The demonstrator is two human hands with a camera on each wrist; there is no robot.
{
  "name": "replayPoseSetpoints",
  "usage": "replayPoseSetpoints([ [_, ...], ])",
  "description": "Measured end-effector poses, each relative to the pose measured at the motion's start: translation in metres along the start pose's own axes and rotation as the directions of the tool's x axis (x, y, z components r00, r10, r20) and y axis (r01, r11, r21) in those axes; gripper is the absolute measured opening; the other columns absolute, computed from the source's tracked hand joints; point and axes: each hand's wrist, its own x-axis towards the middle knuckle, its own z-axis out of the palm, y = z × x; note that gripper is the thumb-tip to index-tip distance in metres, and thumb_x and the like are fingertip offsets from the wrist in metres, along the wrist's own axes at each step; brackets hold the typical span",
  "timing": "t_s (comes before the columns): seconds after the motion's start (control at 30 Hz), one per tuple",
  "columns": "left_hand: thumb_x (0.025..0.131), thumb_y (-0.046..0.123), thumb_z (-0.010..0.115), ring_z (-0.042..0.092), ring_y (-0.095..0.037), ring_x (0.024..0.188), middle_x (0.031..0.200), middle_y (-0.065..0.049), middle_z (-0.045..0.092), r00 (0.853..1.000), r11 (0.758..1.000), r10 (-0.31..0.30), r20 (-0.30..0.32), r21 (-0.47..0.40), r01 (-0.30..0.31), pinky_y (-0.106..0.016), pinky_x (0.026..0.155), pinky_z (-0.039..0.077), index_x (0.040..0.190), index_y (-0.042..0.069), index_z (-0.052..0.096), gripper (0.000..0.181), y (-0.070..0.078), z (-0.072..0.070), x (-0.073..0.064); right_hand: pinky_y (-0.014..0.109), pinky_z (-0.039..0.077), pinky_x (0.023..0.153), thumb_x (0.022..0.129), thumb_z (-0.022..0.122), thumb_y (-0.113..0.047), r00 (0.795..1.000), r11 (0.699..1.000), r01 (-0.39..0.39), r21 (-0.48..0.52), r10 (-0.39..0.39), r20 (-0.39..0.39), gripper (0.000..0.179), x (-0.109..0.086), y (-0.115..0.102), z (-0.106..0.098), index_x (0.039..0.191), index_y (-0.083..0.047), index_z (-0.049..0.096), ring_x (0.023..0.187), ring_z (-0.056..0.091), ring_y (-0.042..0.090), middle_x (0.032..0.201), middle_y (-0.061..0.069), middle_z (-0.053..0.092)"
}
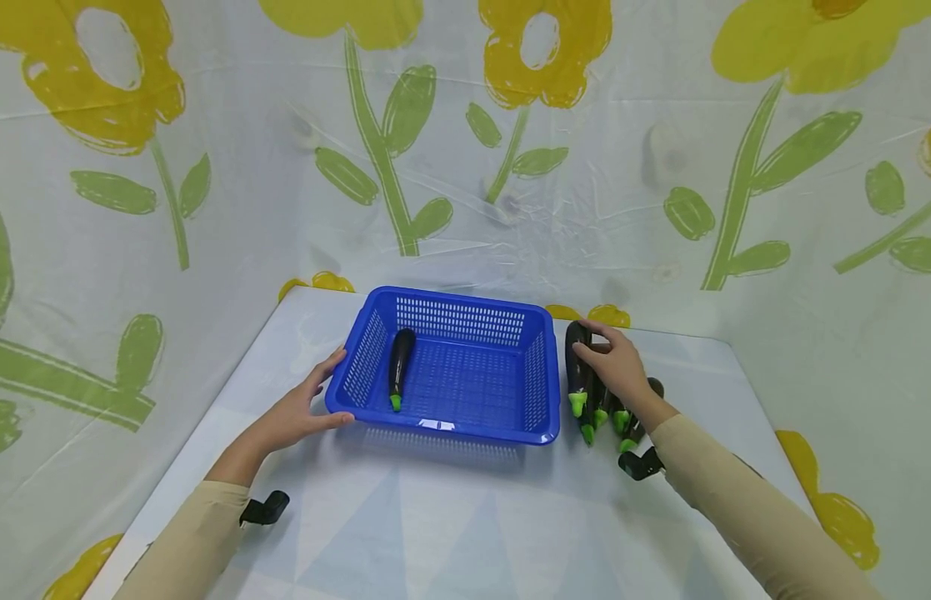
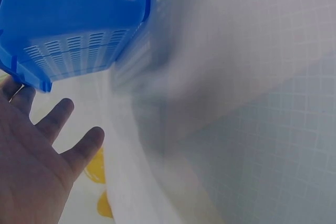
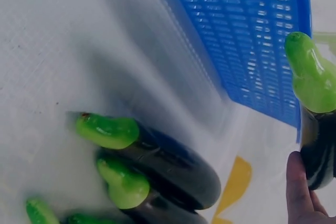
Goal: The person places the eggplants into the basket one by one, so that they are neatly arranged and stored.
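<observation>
My right hand pinches a dark eggplant between thumb and fingers, its green stem end towards me. In the right wrist view this eggplant is up off the table, beside the basket wall. Below it several more eggplants lie on the table. With fingers spread, my left hand touches the left side of a blue plastic basket, its thumb at the front rim. The left wrist view has the left hand's fingers mostly straight near the rim. Inside the basket, on the left, lies one eggplant.
The basket stands towards the back of a table covered with a pale patterned cloth. Behind and beside the table hangs a white sheet printed with yellow flowers. The loose eggplants lie right of the basket, under my right hand.
</observation>
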Motion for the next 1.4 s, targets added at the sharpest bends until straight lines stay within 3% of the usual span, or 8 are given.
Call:
replayPoseSetpoints([
  [0.7,0.086,0.045,0.079,0.019,-0.052,0.149,0.171,-0.014,0.006,1.000,1.000,-0.018,-0.003,0.012,0.018,-0.071,0.114,0.026,0.165,0.028,0.005,0.109,0.001,0.001,0.000,0.054,0.054,0.098,0.100,0.067,-0.034,0.999,0.997,0.035,0.068,-0.037,0.035,0.057,0.004,-0.016,0.014,0.151,-0.016,0.050,0.128,0.057,0.038,0.156,0.015,0.045],
  [1.13,0.087,0.045,0.079,0.021,-0.055,0.147,0.170,-0.017,0.007,1.000,0.999,-0.029,-0.007,0.018,0.029,-0.073,0.111,0.027,0.165,0.030,0.004,0.110,-0.001,0.003,-0.001,0.055,0.050,0.103,0.099,0.068,-0.036,0.997,0.995,0.048,0.085,-0.053,0.058,0.057,0.011,-0.033,0.038,0.150,-0.020,0.051,0.127,0.059,0.036,0.154,0.012,0.047],
  [1.4,0.087,0.042,0.079,0.020,-0.054,0.148,0.171,-0.015,0.006,1.000,1.000,-0.003,-0.008,0.008,0.003,-0.072,0.113,0.027,0.165,0.027,0.005,0.109,0.000,0.002,0.000,0.055,0.051,0.103,0.099,0.067,-0.034,0.994,0.995,0.070,0.064,-0.075,0.080,0.055,0.017,-0.048,0.051,0.150,-0.020,0.052,0.127,0.058,0.037,0.151,0.012,0.049],
])
